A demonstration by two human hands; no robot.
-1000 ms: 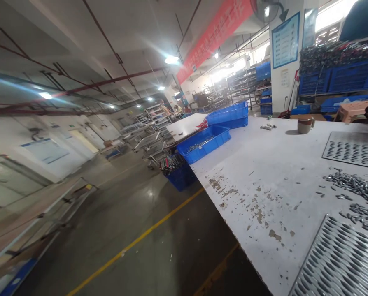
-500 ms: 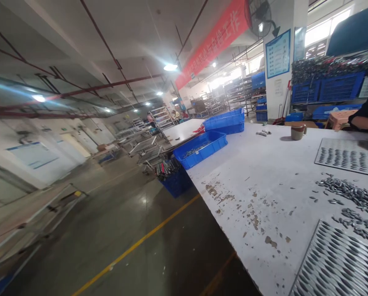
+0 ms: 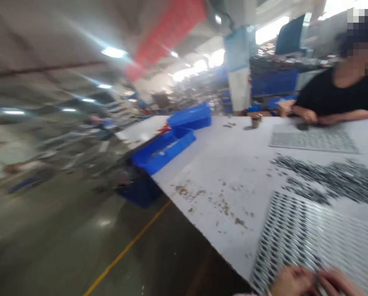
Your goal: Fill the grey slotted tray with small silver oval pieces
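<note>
My left hand (image 3: 292, 280) is at the bottom edge, over the near side of a metal tray (image 3: 282, 230) with rows of oval slots. My right hand (image 3: 338, 281) is just to its right, close beside it. Fingers of both hands are curled in and blurred; between them is something small and dark that I cannot make out. Beyond the tray lies a long pile of small dark grey oval pieces (image 3: 341, 176) on the white table (image 3: 208, 164).
Across the table a person in a black top (image 3: 329, 90) has hands at another slotted tray (image 3: 313, 140). A brown cup (image 3: 256, 121) stands near the far edge. Blue bins (image 3: 171, 154) sit at the table's left edge. Flaking paint marks the tabletop.
The view has swung right, so the scene has shifted left. Both my hands have come into view over the near tray, and more of the person opposite shows.
</note>
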